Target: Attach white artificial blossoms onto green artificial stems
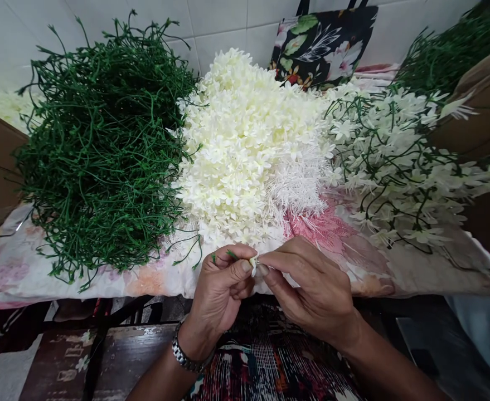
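Stems (pixel 106 150) and flowers (pixel 236 145) crowd the cloth (pixel 144 283); by its front edge, left hand (pixel 222 287) and right hand (pixel 314 287) pinch one blossom (pixel 253 265).

Cloth-covered table (pixel 144 283), green stems (pixel 106 150), cream blossoms (pixel 236 145)

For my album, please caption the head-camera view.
Left hand and right hand meet at a small white piece before heaped green stems and cream blossoms on a floral cloth.

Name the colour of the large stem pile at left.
The stem pile is dark green, clearest in the head view.
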### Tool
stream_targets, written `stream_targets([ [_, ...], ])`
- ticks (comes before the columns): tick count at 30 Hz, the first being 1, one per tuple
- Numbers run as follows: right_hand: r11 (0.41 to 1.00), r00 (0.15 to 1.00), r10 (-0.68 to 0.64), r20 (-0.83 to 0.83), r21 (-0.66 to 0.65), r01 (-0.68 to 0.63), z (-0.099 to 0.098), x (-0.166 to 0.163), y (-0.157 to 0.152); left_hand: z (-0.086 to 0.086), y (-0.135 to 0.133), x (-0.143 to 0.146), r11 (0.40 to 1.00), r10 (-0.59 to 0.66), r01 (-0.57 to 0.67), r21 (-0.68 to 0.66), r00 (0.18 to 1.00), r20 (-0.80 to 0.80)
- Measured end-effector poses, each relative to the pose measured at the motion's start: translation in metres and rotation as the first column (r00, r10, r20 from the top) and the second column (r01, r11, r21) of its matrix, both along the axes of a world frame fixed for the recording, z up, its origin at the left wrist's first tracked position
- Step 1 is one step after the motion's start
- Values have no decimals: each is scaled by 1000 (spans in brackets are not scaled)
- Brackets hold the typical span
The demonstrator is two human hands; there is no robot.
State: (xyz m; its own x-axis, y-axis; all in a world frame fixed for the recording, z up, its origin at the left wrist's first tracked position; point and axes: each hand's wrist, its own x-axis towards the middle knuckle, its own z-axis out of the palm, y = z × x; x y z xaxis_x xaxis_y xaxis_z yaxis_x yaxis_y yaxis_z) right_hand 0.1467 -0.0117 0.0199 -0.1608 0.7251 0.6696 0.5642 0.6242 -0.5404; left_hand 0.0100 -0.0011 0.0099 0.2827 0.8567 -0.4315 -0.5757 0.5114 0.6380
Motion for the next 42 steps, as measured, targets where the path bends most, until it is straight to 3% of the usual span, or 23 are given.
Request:
stream_targets([
  [5,998,998,-6,55,58,3,-3,1,0,1,-1,2,996,58,-54,75,996,-62],
  [11,996,994,74,79,35,-77,-2,6,0,2,-1,-1,972,120,-77,222,975,-189],
  [18,992,988,118,103,23,-121,-1,9,0,-2,-2,-4,967,89,-29,253,969,-230],
  [25,986,985,168,47,-16,-167,-4,12,0,0,-4,-8,942,-48,132,307,963,-267],
  [31,974,975,222,-2,-55,-221,-7,13,-1,0,-4,-8,952,-20,92,290,970,-243],
  [36,978,982,190,5,-91,-188,-3,12,-1,0,-5,-10,870,100,138,473,891,-444],
  [42,969,982,186,-35,-158,-189,-9,11,-3,6,-7,-9,779,231,214,589,775,-588],
])
